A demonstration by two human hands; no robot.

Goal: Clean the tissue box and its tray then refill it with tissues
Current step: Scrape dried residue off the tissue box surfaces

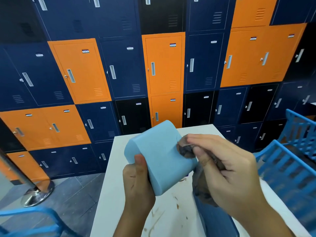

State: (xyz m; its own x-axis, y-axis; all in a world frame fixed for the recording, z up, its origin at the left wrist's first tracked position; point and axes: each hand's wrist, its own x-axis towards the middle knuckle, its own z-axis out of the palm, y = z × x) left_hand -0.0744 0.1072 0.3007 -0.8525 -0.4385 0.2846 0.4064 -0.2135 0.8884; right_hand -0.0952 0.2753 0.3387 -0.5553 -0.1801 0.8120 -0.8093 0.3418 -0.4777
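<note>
Head view — left hand (138,183) grips tissue box (158,149), right hand (230,170) pinches dark cloth (185,150) against it.

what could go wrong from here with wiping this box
1. The cloth in the right hand looks dark and soiled, so it may smear dirt onto the box rather than lift it.
2. The left hand grips the box at one end, above the table; a firm wipe could twist it loose.
3. Brown smears lie on the table; setting the box down there would likely soil it.
</note>
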